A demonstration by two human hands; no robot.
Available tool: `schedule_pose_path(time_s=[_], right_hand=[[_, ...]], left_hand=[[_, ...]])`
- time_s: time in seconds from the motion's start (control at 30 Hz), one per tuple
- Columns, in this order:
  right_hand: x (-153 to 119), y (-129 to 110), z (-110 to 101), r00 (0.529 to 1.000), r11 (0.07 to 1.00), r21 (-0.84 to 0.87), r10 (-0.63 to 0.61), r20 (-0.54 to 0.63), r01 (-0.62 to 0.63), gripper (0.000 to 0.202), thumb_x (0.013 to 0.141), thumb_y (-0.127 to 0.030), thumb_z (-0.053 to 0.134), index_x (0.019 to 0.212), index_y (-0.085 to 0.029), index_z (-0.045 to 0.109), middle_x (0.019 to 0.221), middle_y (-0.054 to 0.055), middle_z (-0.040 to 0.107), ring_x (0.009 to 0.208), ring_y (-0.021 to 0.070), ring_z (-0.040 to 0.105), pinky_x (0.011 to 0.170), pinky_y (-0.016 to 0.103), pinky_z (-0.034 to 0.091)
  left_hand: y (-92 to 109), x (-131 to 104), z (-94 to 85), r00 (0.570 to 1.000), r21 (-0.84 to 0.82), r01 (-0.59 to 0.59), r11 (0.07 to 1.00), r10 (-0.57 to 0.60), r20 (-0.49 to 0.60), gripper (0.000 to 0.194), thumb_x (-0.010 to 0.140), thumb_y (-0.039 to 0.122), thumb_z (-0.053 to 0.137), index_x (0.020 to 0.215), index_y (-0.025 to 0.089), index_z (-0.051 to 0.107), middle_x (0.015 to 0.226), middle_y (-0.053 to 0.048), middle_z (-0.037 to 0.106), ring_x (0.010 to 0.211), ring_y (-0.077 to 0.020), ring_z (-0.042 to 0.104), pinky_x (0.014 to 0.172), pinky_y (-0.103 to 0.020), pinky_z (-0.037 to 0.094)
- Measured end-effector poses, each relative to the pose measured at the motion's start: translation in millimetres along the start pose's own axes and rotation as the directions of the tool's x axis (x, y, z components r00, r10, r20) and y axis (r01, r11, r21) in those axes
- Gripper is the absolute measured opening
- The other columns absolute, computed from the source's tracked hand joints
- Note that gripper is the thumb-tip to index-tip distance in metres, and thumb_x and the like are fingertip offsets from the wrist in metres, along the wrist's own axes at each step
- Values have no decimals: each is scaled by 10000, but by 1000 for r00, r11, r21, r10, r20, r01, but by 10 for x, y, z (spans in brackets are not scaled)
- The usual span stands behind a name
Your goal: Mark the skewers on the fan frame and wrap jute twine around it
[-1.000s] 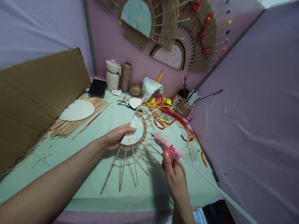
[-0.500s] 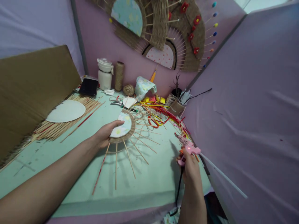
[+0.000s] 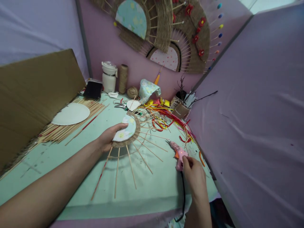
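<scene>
My left hand (image 3: 109,136) grips a half-round woven piece (image 3: 137,129), thumb on its floral cloth face (image 3: 128,130) and the other fingers out of sight behind. A band of brown twine edges the curve, and thin sticks (image 3: 145,161) fan out from it. At the right, my right hand (image 3: 195,174) is closed in a pinch at the rear of a pink hot glue gun (image 3: 180,155). The gun's nozzle points up and left, close to the stick tips, and its black cord (image 3: 183,196) hangs over the table's front edge.
Behind lie scissors (image 3: 120,105), tangled cords (image 3: 161,120), a twine ball (image 3: 132,92), a twine spool (image 3: 123,79) and a white jar (image 3: 109,77). Loose sticks (image 3: 57,133) under a white oval (image 3: 71,114) lie by cardboard (image 3: 40,95). A cup of twigs (image 3: 181,110) stands right.
The glue gun has moved left, nearer the stick ends. My right hand has shifted from around its handle to its rear. The long white glue stick no longer shows. My left hand keeps its hold.
</scene>
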State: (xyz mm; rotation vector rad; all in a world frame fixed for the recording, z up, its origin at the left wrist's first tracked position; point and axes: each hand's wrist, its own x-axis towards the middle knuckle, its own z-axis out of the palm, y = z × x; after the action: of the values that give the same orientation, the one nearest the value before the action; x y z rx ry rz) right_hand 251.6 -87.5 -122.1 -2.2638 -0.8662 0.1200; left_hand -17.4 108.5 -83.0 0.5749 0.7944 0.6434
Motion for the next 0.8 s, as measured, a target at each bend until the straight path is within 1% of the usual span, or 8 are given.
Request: schedule_pose_path(time_s=[0.1, 0.2, 0.3, 0.37, 0.43, 0.57, 0.67, 0.8], right_hand=[[-39, -187, -33, 993, 990, 99, -99, -59, 104, 382, 767, -494, 570, 868, -141, 680, 892, 144, 676, 827, 270, 599, 787, 413, 448], [-15, -474, 36, 976, 904, 390, -211, 48, 176, 371, 814, -465, 575, 1004, -159, 666, 996, 121, 687, 896, 240, 619, 827, 382, 471], [60, -733, 172, 913, 799, 557, -374, 165, 227, 372, 860, -390, 560, 1173, -198, 616, 1214, 107, 636, 1092, 231, 583, 950, 395, 431], [108, -842, 274, 856, 737, 623, -476, 203, 263, 353, 868, -337, 564, 1196, -220, 613, 1281, 90, 606, 1191, 223, 536, 1027, 400, 372], [136, -898, 372, 819, 686, 683, -526, 228, 251, 324, 862, -312, 578, 1168, -227, 638, 1252, 80, 628, 1214, 219, 526, 1057, 398, 345], [138, -933, 520, 798, 622, 759, -548, 249, 190, 285, 830, -314, 628, 1098, -237, 682, 1192, 75, 658, 1200, 227, 536, 1065, 412, 341], [124, -954, 585, 776, 569, 803, -582, 242, 176, 118, 821, -311, 654, 889, -243, 723, 1193, 58, 651, 1182, 223, 542, 1052, 411, 343], [115, -946, 649, 802, 505, 850, -565, 195, 150, 86, 814, -271, 666, 739, -241, 697, 1066, 36, 686, 1108, 214, 571, 1014, 396, 363]], left_hand=[[-12, -13, -9, 997, -60, 56, 997, -59, -44, 277, 845, 132, 516, 1066, 61, 667, 715, -98, 751, 589, -183, 706, 591, -225, 580], [-37, -29, -10, 992, -71, 124, 990, -124, 7, 287, 856, 135, 505, 1082, 56, 662, 701, -97, 749, 594, -186, 708, 596, -231, 580], [-69, -54, 10, 981, -64, 187, 980, -184, 54, 315, 855, 127, 497, 1119, 46, 650, 686, -102, 746, 578, -188, 704, 580, -231, 574], [-89, -75, 36, 974, -62, 220, 973, -216, 71, 331, 858, 116, 482, 1140, 41, 639, 683, -105, 745, 555, -183, 697, 563, -232, 569], [-105, -93, 62, 969, -60, 241, 969, -237, 74, 337, 864, 109, 467, 1148, 32, 631, 676, -110, 743, 537, -179, 690, 547, -232, 563], [-128, -101, 77, 964, -47, 255, 966, -251, 83, 313, 872, 109, 463, 1112, 2, 633, 654, -123, 735, 529, -178, 687, 530, -228, 556], [-143, -88, 64, 962, -44, 255, 966, -249, 111, 290, 858, 103, 489, 1087, 7, 640, 682, -124, 741, 544, -178, 691, 539, -230, 558], [-164, -71, 48, 955, -40, 274, 961, -267, 129, 260, 845, 89, 504, 1051, 17, 645, 668, -112, 737, 533, -170, 685, 529, -221, 553]])
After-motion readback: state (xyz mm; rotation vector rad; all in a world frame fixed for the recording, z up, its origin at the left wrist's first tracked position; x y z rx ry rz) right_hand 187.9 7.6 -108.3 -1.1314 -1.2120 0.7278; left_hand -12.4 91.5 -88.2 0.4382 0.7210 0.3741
